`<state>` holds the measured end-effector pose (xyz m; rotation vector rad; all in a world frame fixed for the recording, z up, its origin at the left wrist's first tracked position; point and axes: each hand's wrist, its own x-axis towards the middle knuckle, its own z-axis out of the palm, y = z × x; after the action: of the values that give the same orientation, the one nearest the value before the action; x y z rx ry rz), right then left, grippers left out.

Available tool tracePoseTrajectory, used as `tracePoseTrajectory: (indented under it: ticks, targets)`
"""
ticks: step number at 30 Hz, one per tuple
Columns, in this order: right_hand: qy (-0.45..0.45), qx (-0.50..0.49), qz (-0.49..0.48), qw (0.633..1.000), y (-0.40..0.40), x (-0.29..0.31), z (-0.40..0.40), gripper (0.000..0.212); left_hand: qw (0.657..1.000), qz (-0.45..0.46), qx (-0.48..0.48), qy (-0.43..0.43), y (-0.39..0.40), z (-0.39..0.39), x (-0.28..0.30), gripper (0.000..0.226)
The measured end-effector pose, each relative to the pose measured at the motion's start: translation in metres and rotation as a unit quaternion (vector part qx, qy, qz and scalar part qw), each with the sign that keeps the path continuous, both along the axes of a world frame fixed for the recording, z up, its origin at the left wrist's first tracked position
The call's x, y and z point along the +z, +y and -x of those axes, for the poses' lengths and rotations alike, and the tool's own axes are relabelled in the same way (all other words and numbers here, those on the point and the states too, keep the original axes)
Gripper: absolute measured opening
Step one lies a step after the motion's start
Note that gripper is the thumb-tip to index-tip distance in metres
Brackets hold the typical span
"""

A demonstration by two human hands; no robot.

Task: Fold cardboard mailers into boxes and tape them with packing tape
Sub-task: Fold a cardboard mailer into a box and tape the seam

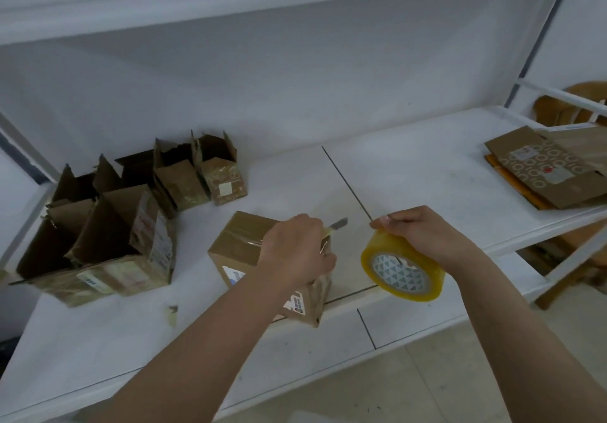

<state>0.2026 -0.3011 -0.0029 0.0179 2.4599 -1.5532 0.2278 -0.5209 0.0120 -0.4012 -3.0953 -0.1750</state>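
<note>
A small closed cardboard box (236, 245) with tape across its top stands on the white shelf (410, 173) near the front edge. My left hand (295, 251) hovers over the box's right side and grips a small utility knife (338, 224), its blade pointing right. Just to the right, my right hand (423, 235) holds a yellowish roll of packing tape (402, 266) by its upper rim, lifted off the shelf and tilted toward me. Part of the box is hidden under my left hand and forearm.
Several open-topped cardboard boxes (108, 228) cluster at the left of the shelf. A stack of flat cardboard mailers (551, 173) lies at the far right. A scrap of tape (172, 314) lies near the front edge. Another shelf board runs overhead.
</note>
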Motion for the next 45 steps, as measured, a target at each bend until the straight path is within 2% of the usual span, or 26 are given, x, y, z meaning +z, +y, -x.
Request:
tracePoseTrajectory:
  ticks: [4, 7, 8, 10, 11, 12, 13, 14, 15, 16, 18, 20, 21, 24, 26, 29, 31, 32, 34, 36, 39, 45]
  targets:
    - [0.002, 0.001, -0.003, 1.000, -0.004, 0.005, 0.000, 0.021, 0.983, -0.017, -0.174, -0.051, -0.024, 0.003, 0.008, 0.025]
    - [0.000, 0.009, 0.000, 1.000, -0.011, 0.009, -0.001, 0.021, 0.968, 0.004, -0.228, -0.105, -0.046, 0.015, 0.016, 0.017]
    - [-0.002, 0.015, 0.003, 1.000, -0.014, 0.011, -0.002, 0.021, 0.966, 0.012, -0.230, -0.118, -0.054, 0.019, 0.017, 0.022]
    - [-0.004, 0.028, 0.010, 1.000, -0.020, 0.015, -0.005, 0.021, 0.966, -0.001, -0.214, -0.142, -0.067, 0.022, 0.019, 0.047]
    - [-0.004, 0.034, 0.011, 0.999, -0.022, 0.017, -0.006, 0.021, 0.970, -0.038, -0.200, -0.135, -0.072, 0.022, 0.018, 0.054]
    - [-0.001, 0.041, 0.011, 0.999, -0.025, 0.019, -0.007, 0.020, 0.973, -0.102, -0.181, -0.106, -0.073, 0.019, 0.019, 0.051]
    - [0.004, 0.051, 0.010, 0.999, -0.027, 0.022, -0.009, 0.020, 0.971, -0.179, -0.153, -0.042, -0.072, 0.016, 0.018, 0.035]
    - [0.012, 0.061, 0.010, 0.998, -0.029, 0.025, -0.010, 0.019, 0.961, -0.251, -0.111, 0.034, -0.069, 0.013, 0.017, 0.013]
    - [0.020, 0.071, 0.013, 0.997, -0.031, 0.028, -0.011, 0.019, 0.943, -0.315, -0.057, 0.088, -0.062, 0.009, 0.019, 0.010]
    - [0.028, 0.080, 0.015, 0.996, -0.034, 0.032, -0.012, 0.018, 0.923, -0.371, -0.003, 0.101, -0.052, 0.005, 0.022, 0.018]
    - [0.049, 0.095, 0.010, 0.994, -0.040, 0.041, -0.015, 0.018, 0.896, -0.438, 0.059, 0.038, -0.034, 0.001, 0.025, 0.036]
    - [0.064, 0.106, 0.003, 0.992, -0.046, 0.049, -0.017, 0.019, 0.887, -0.456, 0.064, -0.038, -0.019, -0.004, 0.029, 0.061]
    - [0.066, 0.112, -0.001, 0.991, -0.049, 0.052, -0.019, 0.020, 0.883, -0.462, 0.058, -0.058, -0.014, -0.005, 0.029, 0.063]
    - [0.053, 0.136, -0.011, 0.989, -0.054, 0.057, -0.020, 0.021, 0.859, -0.510, 0.036, -0.039, -0.008, -0.006, 0.029, 0.037]
    - [0.038, 0.146, 0.010, 0.989, -0.054, 0.059, -0.019, 0.021, 0.859, -0.512, 0.030, 0.001, -0.014, -0.008, 0.033, 0.033]
    - [0.017, 0.142, 0.099, 0.985, -0.047, 0.064, -0.017, 0.052, 0.861, -0.500, 0.079, 0.043, -0.038, -0.015, 0.034, 0.033]
    - [0.018, 0.149, 0.114, 0.982, -0.040, 0.067, -0.014, 0.058, 0.852, -0.502, 0.139, 0.057, -0.065, -0.024, 0.027, 0.035]
    - [0.023, 0.149, 0.097, 0.984, -0.039, 0.067, -0.012, 0.056, 0.843, -0.508, 0.166, 0.066, -0.080, -0.030, 0.022, 0.036]
    - [0.042, 0.148, -0.012, 0.988, -0.040, 0.061, -0.008, 0.042, 0.828, -0.516, 0.202, 0.087, -0.102, -0.043, 0.008, 0.038]
    - [0.058, 0.154, -0.118, 0.979, -0.046, 0.053, -0.005, 0.028, 0.831, -0.503, 0.219, 0.092, -0.110, -0.054, -0.010, 0.038]
    - [0.058, 0.149, -0.140, 0.977, -0.054, 0.045, 0.000, 0.025, 0.813, -0.520, 0.242, 0.098, -0.111, -0.058, -0.030, 0.041]
    - [0.053, 0.155, -0.170, 0.972, -0.059, 0.034, 0.013, 0.026, 0.810, -0.520, 0.252, 0.103, -0.116, -0.053, -0.044, 0.042]
